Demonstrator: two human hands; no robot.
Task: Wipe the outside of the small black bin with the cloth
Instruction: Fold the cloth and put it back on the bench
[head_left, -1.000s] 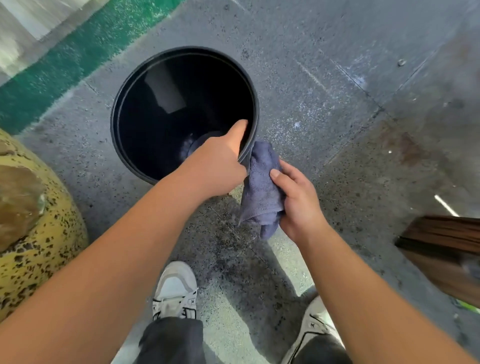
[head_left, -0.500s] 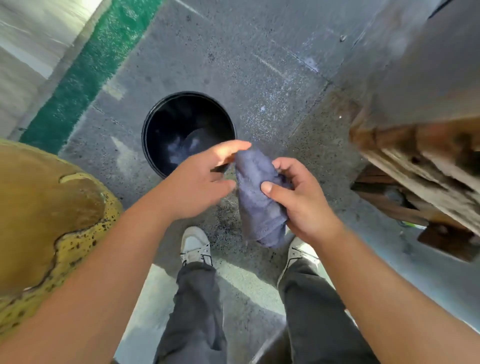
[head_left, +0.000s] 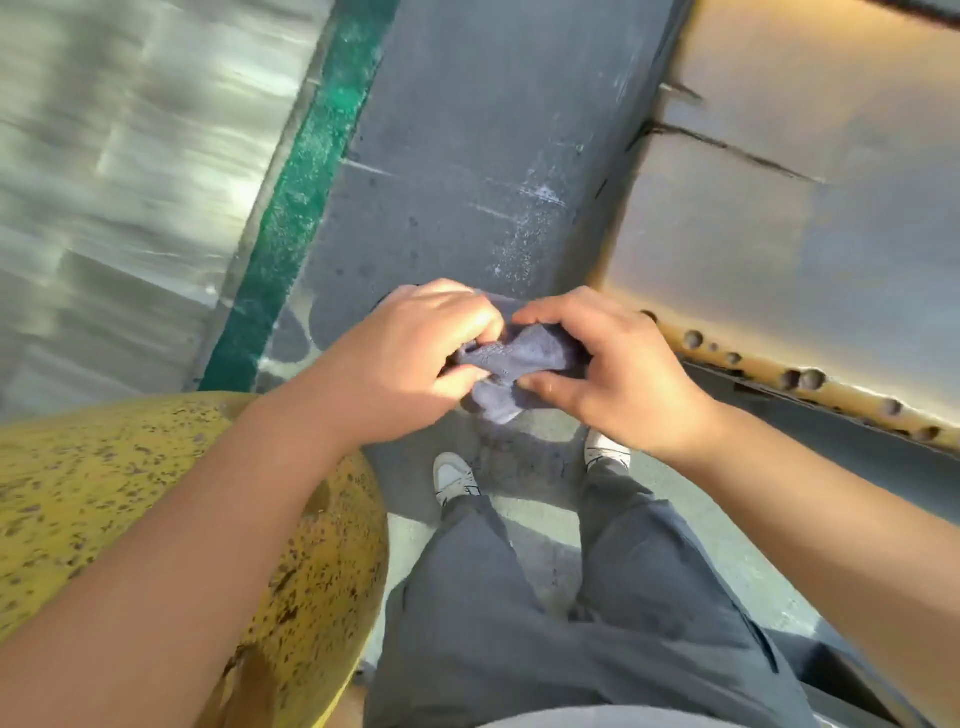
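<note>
A grey-blue cloth (head_left: 511, 358) is bunched between both hands at the middle of the view. My left hand (head_left: 415, 358) pinches its left side and my right hand (head_left: 613, 374) grips its right side, thumb on top. The small black bin is almost wholly hidden behind my hands. Only a dark sliver of the bin (head_left: 385, 301) shows on the floor beside my left knuckles. Neither hand touches the bin.
A yellow speckled rounded object (head_left: 130, 493) sits close on my left under my forearm. A rusty metal panel with holes along its edge (head_left: 779, 218) lies on the right. A green stripe (head_left: 291, 208) crosses the grey floor. My white shoes (head_left: 454, 475) stand below the hands.
The view has risen far above the floor and the bin has shrunk and slipped behind my hands. My left hand left the bin's rim and took hold of the cloth.
</note>
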